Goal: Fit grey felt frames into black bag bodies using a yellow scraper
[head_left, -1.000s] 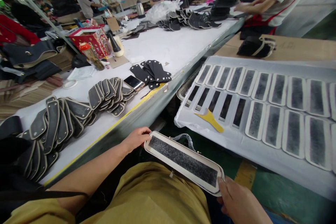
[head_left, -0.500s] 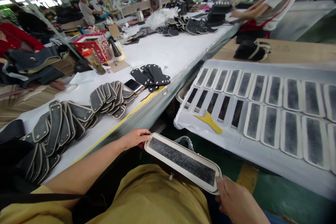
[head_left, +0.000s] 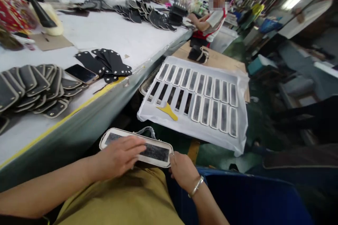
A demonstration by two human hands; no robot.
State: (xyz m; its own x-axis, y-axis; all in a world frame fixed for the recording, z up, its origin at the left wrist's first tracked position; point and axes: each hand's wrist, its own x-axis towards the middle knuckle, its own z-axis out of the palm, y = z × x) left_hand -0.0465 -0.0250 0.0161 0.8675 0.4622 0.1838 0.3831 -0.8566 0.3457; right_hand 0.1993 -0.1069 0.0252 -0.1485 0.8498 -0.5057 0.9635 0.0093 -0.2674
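The long rounded panel (head_left: 155, 152), with cream border and dark fuzzy centre, lies on the person's lap beside the bench (head_left: 105, 35). The left hand (head_left: 120, 156) rests flat and open on it; the right hand (head_left: 182, 170) pinches its end.

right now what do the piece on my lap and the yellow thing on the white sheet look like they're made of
The piece on the lap: a dark centre that looks like matte, fuzzy felt or fabric, within a smooth cream border, possibly leather or synthetic. The left hand lies flat on it; the right hand holds its end. The yellow thing: thin, flat, evenly coloured, likely plastic or card; blur leaves it open. The white sheet: slightly wrinkled, probably paper or plastic film.
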